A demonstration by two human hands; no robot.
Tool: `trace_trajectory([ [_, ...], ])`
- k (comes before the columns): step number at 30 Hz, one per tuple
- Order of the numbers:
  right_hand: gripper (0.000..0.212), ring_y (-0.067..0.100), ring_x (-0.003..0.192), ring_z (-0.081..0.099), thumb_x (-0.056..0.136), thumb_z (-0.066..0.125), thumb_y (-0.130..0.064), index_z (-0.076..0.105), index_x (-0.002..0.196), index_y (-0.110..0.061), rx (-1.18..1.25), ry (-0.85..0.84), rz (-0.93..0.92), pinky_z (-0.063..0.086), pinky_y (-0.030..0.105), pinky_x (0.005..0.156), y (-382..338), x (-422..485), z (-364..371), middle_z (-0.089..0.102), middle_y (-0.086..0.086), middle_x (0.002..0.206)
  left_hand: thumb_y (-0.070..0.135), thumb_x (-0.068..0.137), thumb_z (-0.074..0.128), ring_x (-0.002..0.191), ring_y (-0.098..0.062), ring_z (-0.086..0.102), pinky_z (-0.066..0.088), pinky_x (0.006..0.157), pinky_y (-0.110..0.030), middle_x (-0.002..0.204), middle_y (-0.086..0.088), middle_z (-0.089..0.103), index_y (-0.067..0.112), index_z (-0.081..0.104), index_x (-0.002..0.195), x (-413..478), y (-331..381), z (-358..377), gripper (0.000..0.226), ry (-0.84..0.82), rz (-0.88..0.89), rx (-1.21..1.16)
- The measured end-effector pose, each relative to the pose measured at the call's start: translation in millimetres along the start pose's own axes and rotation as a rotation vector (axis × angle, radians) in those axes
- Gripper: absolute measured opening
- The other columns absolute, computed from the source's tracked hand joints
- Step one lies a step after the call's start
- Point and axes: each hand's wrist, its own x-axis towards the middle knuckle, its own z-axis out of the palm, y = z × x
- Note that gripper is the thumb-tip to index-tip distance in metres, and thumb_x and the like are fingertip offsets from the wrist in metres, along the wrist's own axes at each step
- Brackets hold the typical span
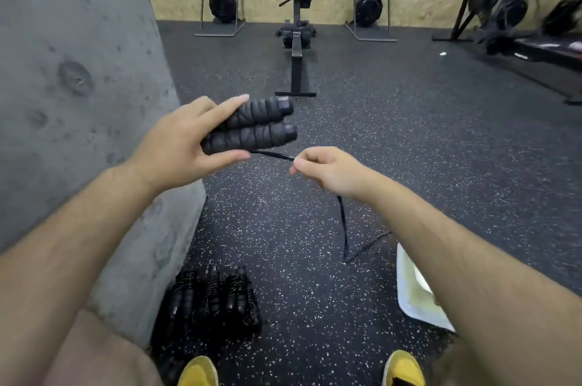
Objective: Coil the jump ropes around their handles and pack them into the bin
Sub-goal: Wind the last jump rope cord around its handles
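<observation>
With the left hand (179,140) gripping both handles (252,126) side by side above the floor and the right hand (330,170) pinching the rope (274,155) just beside them, each wrap should go on taut and snug.

Soft, even light fell across the speckled black rubber floor (409,140), casting barely any shadow. The wide lens bowed the grey concrete pillar (78,70), and the black exercise machines at far right (510,7) smeared into blur.
</observation>
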Motion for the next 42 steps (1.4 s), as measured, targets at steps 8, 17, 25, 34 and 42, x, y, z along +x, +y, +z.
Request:
trace_trajectory([
  [8, 0.023, 0.015, 0.076, 0.055, 0.105, 0.042, -0.028, 0.062, 0.098, -0.019, -0.447, 0.135, -0.13, 0.043, 0.036, 0.069, -12, -24, -18, 0.06, -0.006, 0.082, 0.075, 0.084, 0.051, 0.085, -0.023, 0.049, 0.05, 0.073, -0.04, 0.098, -0.002, 0.05, 0.032, 0.044, 0.152, 2, -1, 36, 0.08, -0.132, 0.082, 0.069],
  [17, 0.022, 0.028, 0.084, 0.06, 0.105, 0.036, -0.033, 0.051, 0.093, -0.021, -0.908, 0.158, -0.267, 0.052, 0.041, 0.076, -12, -33, -27, 0.054, -0.001, 0.096, 0.075, 0.082, 0.052, 0.082, -0.025, 0.05, 0.052, 0.072, -0.044, 0.094, -0.001, 0.048, 0.032, 0.046, 0.149, 13, 8, 57, 0.079, -0.188, 0.097, 0.083],
  [25, 0.026, 0.024, 0.096, 0.06, 0.104, 0.04, -0.032, 0.062, 0.103, -0.018, -1.006, 0.138, -0.365, 0.049, 0.039, 0.076, -14, -34, -28, 0.057, -0.003, 0.103, 0.083, 0.078, 0.045, 0.084, -0.024, 0.051, 0.056, 0.069, -0.044, 0.096, 0.002, 0.05, 0.04, 0.04, 0.146, 3, 26, 76, 0.081, -0.286, 0.12, 0.133],
  [34, 0.009, 0.031, 0.083, 0.066, 0.089, 0.072, -0.033, 0.078, 0.089, -0.026, 0.016, 0.216, -0.316, 0.056, 0.042, 0.079, -5, -32, -55, 0.074, 0.001, 0.087, 0.061, 0.083, 0.071, 0.096, -0.018, 0.064, 0.051, 0.087, -0.039, 0.101, 0.001, 0.065, 0.032, 0.051, 0.143, -8, 60, 31, 0.07, -0.282, 0.139, -0.484],
  [42, 0.026, 0.013, 0.063, 0.049, 0.108, 0.036, -0.03, 0.053, 0.09, -0.02, -0.112, 0.1, -0.061, 0.04, 0.03, 0.06, -10, -36, 29, 0.059, 0.0, 0.075, 0.061, 0.082, 0.068, 0.084, -0.018, 0.055, 0.046, 0.078, -0.035, 0.087, 0.003, 0.052, 0.029, 0.052, 0.144, 7, 57, 35, 0.071, 0.058, -0.094, -0.179],
])
